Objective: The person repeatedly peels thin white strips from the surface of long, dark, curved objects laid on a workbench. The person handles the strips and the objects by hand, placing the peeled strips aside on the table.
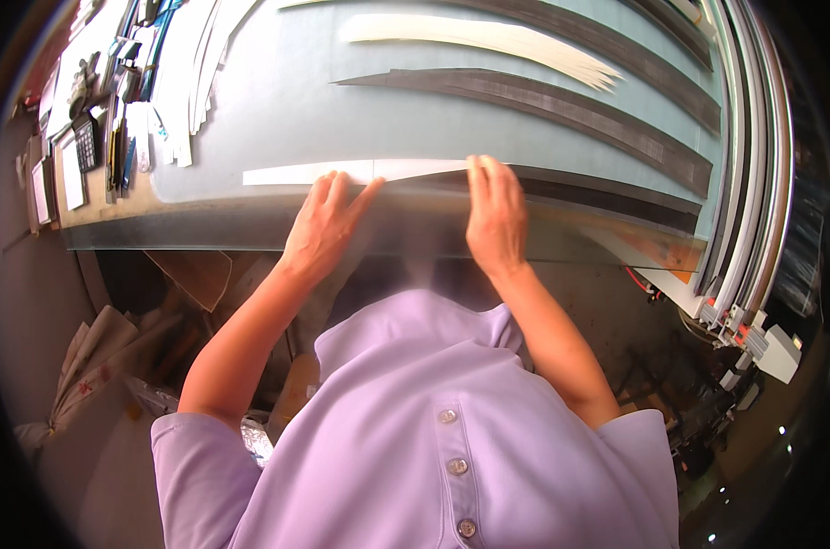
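Observation:
A long white strip (pixel 282 174) lies along the near part of the glass-topped table, with a thin line across its middle. My left hand (pixel 322 224) rests its bent fingertips on the strip's near edge, and its thumb reaches toward the right. Over the right end of the white strip, a black strip (pixel 607 197) begins and runs off to the right. My right hand (pixel 497 215) has its fingers close together on the place where both strips meet. The undersides of the fingers are hidden.
Farther back lie several dark strips (pixel 561 119) and a fanned stack of cream strips (pixel 474 34). At the left are a calculator (pixel 86 142), tools and white strips (pixel 202 87). Metal rails (pixel 754 156) border the table's right side. The glass edge (pixel 204 247) runs in front of me.

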Demonstrator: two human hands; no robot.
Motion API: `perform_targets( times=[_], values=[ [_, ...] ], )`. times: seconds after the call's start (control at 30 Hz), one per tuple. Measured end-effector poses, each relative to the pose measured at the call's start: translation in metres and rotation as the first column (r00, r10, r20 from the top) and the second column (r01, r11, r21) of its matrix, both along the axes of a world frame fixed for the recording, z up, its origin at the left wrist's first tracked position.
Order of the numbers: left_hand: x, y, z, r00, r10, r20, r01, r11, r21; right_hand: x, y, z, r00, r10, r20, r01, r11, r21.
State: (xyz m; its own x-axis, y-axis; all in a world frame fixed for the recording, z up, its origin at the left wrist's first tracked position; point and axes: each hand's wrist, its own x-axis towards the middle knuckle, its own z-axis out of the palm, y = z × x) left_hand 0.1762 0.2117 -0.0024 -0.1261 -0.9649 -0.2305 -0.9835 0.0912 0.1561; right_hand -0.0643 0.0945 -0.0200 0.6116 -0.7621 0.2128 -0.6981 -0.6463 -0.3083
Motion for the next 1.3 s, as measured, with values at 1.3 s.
perform_targets(
  times=[1.3],
  values=[
    [-0.067,-0.067,-0.016,0.871,0.297,-0.391,-0.383,0.910,-0.162,-0.213,-0.115,0.006,0.939,-0.246,-0.240,0.271,0.959,0.078]
  ],
)
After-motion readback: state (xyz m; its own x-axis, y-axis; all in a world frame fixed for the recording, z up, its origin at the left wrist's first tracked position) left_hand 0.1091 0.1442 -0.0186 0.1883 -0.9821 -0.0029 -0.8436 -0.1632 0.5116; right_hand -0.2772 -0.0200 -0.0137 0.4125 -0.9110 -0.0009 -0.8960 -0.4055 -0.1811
